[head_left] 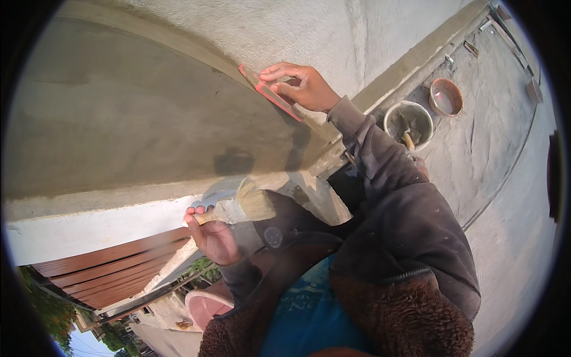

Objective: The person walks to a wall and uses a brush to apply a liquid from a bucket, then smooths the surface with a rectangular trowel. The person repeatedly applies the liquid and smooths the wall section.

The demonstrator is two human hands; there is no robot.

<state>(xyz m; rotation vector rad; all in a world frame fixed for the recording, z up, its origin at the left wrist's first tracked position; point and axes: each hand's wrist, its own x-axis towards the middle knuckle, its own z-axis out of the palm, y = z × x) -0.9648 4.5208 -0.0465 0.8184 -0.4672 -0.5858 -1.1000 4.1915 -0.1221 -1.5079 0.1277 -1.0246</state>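
My right hand (304, 88) is closed on a red-edged plastering float (285, 108), reaching up and forward. The float lies along the curved upper edge of a smooth, damp-looking grey plaster surface (137, 113). Lower and to the left, my left hand (215, 243) grips the wooden handle of a wide brush (257, 204). Its pale bristles point right, in front of my body and apart from the plaster. A white-painted edge (107, 229) runs below the plastered face, behind the brush.
A pale bucket (386, 124) with grey mix and a wooden-handled tool stands to the right. Beside it is an orange-brown bucket (436, 106) with liquid. Reddish-brown slats (113, 271) and a pink basin (205, 304) show at lower left. A rough, pale wall (297, 30) rises beyond the plaster.
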